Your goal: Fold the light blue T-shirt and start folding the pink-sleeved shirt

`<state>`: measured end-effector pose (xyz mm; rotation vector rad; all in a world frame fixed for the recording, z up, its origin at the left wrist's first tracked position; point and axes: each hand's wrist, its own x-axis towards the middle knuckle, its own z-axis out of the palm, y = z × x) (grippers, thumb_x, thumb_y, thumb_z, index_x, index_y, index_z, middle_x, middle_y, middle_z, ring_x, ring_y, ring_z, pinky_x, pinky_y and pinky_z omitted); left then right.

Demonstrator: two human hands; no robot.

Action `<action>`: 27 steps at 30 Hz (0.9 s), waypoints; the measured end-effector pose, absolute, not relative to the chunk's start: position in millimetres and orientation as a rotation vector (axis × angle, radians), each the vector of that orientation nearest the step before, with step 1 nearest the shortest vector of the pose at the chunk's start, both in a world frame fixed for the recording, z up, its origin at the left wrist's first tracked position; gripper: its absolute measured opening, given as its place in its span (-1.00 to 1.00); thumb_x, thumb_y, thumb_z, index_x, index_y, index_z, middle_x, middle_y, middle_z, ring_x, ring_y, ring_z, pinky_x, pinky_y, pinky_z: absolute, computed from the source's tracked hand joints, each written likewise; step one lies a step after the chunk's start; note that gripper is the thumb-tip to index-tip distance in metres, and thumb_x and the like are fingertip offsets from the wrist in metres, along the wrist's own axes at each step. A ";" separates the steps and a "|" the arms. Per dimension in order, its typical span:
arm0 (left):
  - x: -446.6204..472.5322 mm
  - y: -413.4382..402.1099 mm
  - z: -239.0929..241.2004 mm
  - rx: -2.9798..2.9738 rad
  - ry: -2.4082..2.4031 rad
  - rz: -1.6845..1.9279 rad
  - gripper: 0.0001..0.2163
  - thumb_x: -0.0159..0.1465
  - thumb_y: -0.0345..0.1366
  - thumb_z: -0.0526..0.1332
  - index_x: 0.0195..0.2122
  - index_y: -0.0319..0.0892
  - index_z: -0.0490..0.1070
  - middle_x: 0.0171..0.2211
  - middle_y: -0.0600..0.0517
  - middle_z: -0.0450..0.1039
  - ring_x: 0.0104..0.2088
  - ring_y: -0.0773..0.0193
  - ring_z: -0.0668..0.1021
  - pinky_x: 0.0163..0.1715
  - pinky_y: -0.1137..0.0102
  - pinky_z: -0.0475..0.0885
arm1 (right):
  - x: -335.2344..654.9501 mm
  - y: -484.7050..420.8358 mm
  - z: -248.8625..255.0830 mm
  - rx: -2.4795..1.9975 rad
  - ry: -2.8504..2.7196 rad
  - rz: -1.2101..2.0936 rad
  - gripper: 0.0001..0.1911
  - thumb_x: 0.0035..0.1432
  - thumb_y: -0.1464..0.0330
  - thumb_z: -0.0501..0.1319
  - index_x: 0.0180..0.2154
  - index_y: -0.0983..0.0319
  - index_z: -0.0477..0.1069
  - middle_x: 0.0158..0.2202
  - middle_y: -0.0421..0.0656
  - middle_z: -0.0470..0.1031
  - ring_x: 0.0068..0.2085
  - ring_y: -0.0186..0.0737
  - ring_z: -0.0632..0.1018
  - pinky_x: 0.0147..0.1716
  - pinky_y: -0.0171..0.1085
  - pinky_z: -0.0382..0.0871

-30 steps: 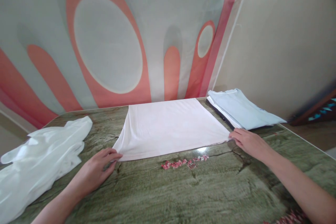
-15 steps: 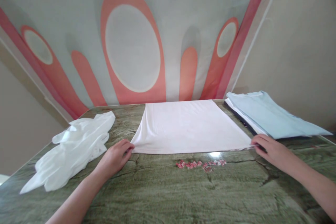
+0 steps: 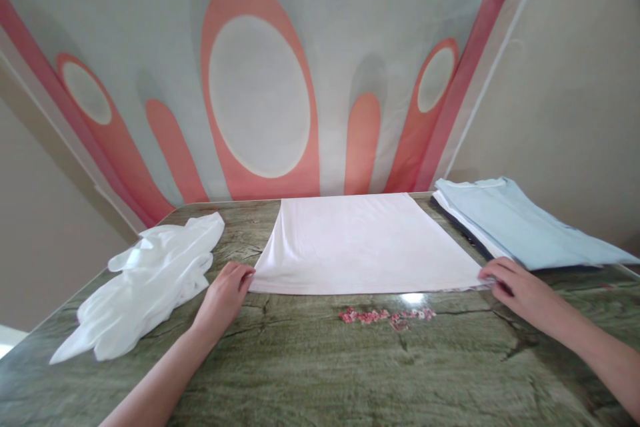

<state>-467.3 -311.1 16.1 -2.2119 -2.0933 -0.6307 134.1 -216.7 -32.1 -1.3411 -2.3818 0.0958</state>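
A pale pink shirt (image 3: 360, 247) lies spread flat on the table, its near hem running straight between my two hands. At the near left corner, the fingers of my left hand (image 3: 227, 290) are closed in a pinch on the cloth edge. My right hand (image 3: 515, 287) pinches the near right corner, thumb tucked under the fingers. Soft creases show on the shirt's left side, while the rest is mostly smooth. The shirt's far end reaches the table's back edge.
A crumpled white cloth (image 3: 150, 280) lies on the left. On the right, a stack of folded garments has a light blue shirt (image 3: 530, 227) on top. The wood-patterned table (image 3: 310, 367) bears a printed pink blossom motif (image 3: 385, 315). Behind it stands a patterned wall (image 3: 330, 13).
The view has shifted slightly, so everything sits a little farther right. My left hand has turned a little at the shirt's corner; the shirt stays laid out much the same.
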 end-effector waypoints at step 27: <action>-473.8 -307.3 19.5 -2.159 -2.477 -0.994 -0.69 0.15 -0.21 0.02 -0.17 -0.24 0.38 -0.25 -0.03 0.45 -0.28 0.17 0.51 -0.28 0.35 0.42 | 137.5 -219.0 -32.1 -1.482 -2.238 0.079 -0.82 0.07 0.36 0.09 -0.39 0.22 0.46 -0.24 -0.11 0.40 -0.27 -0.17 0.47 -0.23 -0.23 0.33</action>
